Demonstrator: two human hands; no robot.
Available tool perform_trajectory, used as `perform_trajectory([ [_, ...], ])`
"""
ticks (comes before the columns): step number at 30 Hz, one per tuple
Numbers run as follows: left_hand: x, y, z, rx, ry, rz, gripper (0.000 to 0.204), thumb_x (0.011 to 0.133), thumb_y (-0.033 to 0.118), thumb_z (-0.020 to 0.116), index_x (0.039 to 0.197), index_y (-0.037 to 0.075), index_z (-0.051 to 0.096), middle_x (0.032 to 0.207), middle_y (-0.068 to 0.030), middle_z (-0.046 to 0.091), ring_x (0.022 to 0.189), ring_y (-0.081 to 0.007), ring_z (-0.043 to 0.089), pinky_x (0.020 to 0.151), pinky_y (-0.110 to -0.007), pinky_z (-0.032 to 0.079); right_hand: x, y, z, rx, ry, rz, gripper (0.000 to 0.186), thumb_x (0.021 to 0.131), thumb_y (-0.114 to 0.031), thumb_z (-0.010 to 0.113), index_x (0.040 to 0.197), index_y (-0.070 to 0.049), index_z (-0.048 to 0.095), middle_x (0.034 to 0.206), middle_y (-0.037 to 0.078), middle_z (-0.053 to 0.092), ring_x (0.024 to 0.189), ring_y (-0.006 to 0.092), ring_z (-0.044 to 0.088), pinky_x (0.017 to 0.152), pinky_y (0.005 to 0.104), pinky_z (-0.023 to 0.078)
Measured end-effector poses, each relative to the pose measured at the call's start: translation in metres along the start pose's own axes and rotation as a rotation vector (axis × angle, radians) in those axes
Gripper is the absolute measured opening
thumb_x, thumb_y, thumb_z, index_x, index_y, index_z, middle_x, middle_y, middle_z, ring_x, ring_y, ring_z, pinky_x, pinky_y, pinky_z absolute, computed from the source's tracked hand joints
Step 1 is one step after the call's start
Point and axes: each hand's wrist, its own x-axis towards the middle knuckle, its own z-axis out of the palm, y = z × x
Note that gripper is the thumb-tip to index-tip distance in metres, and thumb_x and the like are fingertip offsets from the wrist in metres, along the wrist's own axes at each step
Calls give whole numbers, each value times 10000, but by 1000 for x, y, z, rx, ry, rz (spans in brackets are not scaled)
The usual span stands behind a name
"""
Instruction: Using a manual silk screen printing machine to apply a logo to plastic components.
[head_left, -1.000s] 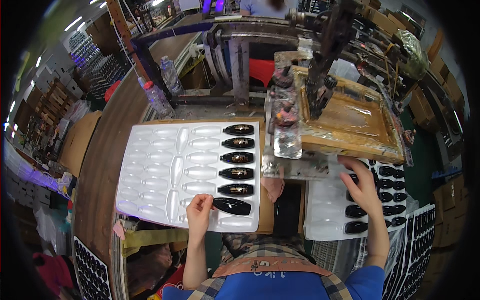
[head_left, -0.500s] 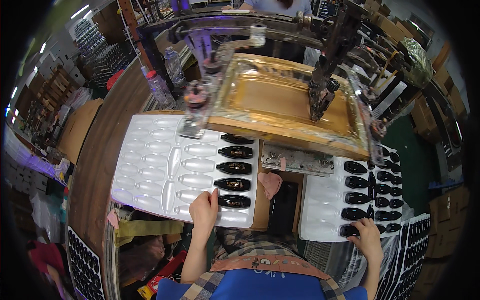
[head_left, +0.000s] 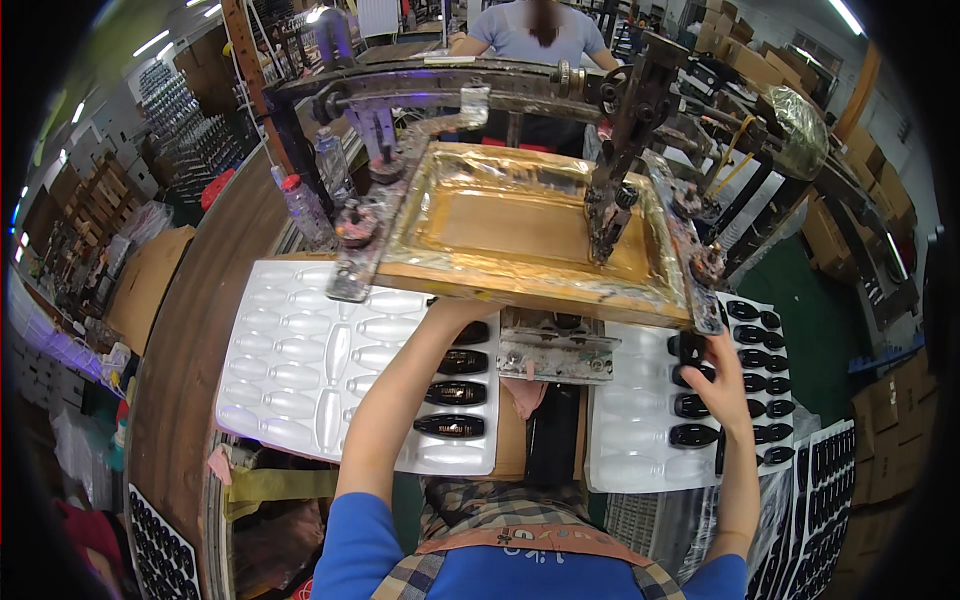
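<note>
We note the left hand [head_left: 462, 312] reaching under the yellow printing frame [head_left: 530, 225], fingers hidden, grip unreadable. The right hand [head_left: 722, 378] closes its fingers on a black oval piece [head_left: 690, 350], long axis crosswise, over the right white tray [head_left: 630, 440].

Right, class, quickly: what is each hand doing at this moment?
Left hand: reaches under the raised printing frame, fingers hidden; grip cannot be told.
Right hand: closed on a black piece over the right tray.

A printing workshop: screen-printing frame [head_left: 540, 225], moulded trays [head_left: 320, 370] of black pieces, stacked cartons [head_left: 890, 440].
</note>
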Motion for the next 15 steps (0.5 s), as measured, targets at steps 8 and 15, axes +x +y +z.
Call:
perform_trajectory([
  [8,40,-107,10,-1130,291,-360,228,846,157,494,996,3,570,956,-85,602,881,-175,556,804,-284,428,63,-59,81,25,-190,-15,420,738,-260,669,1052,-14,538,990,107,582,932,210,539,822,305,404],
  [15,-97,-6,-85,-753,521,-424,273,833,43,525,1093,14,446,913,-118,592,852,-142,568,749,-241,452,68,-46,99,17,-259,-7,472,764,-390,614,1041,-14,545,992,143,586,931,285,550,807,333,420],
])
